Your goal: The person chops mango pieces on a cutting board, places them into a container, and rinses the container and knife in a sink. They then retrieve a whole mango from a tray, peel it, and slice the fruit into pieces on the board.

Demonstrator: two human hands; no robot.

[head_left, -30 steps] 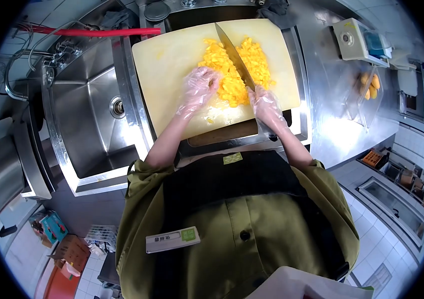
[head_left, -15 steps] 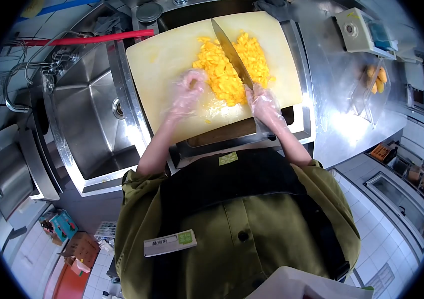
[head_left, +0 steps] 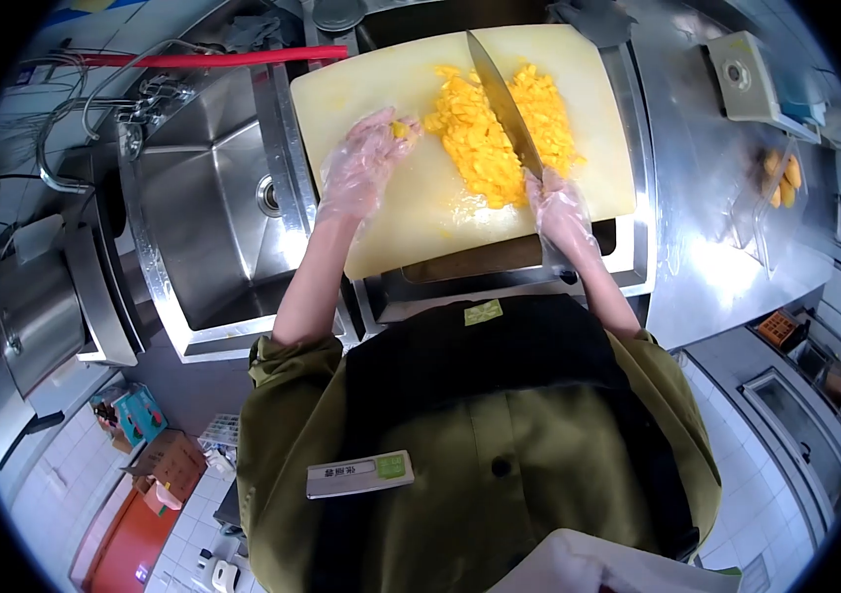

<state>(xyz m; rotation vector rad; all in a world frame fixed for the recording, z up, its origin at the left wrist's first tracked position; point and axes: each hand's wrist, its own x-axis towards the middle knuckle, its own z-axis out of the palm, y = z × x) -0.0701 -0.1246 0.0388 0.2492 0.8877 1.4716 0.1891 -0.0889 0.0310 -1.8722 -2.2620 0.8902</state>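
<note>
My right hand (head_left: 561,209), in a clear plastic glove, grips the handle end of a long kitchen knife (head_left: 505,103). The blade lies across the chopped yellow fruit (head_left: 477,138), which looks like mango, with pieces on both sides of it. My left hand (head_left: 366,163), gloved the same way, is over the left part of the pale cutting board (head_left: 579,69), apart from the heap. Its fingers are curled around a small yellow fruit piece (head_left: 400,129).
Left of the board is a steel sink (head_left: 203,212) with a tap (head_left: 159,94). A red bar (head_left: 213,59) reaches over the sink's far edge. On the right-hand counter (head_left: 682,178) stand a white device (head_left: 737,74) and a clear container with whole yellow fruits (head_left: 786,178).
My left hand has moved away from the heap, up and left over the board, and a yellow piece now shows in its fingers. The knife stays within the fruit; the whole view has shifted.
</note>
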